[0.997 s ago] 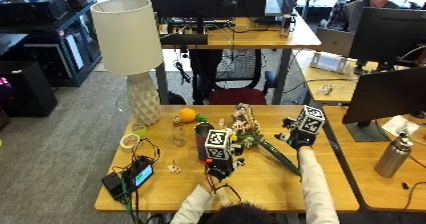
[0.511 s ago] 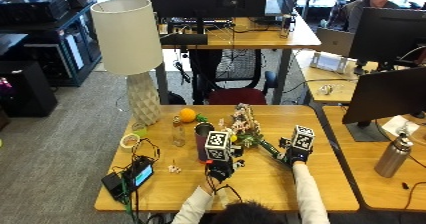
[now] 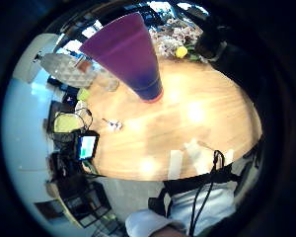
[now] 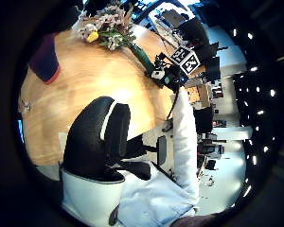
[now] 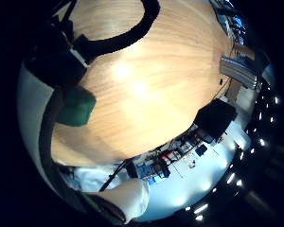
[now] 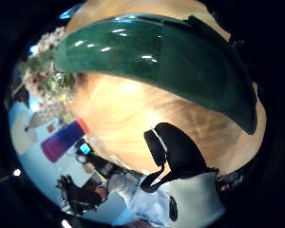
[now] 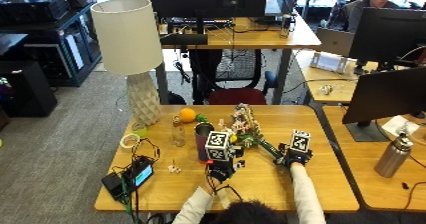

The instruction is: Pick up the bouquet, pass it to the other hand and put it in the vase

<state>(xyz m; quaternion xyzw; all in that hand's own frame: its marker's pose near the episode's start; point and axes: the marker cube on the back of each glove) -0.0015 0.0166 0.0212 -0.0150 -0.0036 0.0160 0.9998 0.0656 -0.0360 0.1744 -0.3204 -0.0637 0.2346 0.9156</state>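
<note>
The bouquet (image 7: 245, 126) lies on the wooden table (image 7: 259, 189), its pale flowers toward the back and its green wrapped stem (image 6: 156, 52) slanting toward the right front. My right hand (image 7: 291, 159) is down at the stem's end, fingers arched over it and not closed, and the stem fills much of the right thumb side view. The vase (image 7: 202, 143), a purple tumbler, stands upright left of the flowers. My left hand (image 7: 218, 171) hangs just in front of the vase, fingers (image 4: 94, 137) loosely curled and holding nothing.
A tall lamp (image 7: 133, 44) stands at the back left corner, with an orange (image 7: 188, 115) and a small glass bottle (image 7: 177, 131) near it. A tape roll (image 7: 130, 141), a black device with cables (image 7: 130, 176) and a tiny figure (image 7: 174, 169) sit at the left.
My right hand has come down and slightly left from a raised position to the end of the stem. The left hand and the bouquet stay where they were.
</note>
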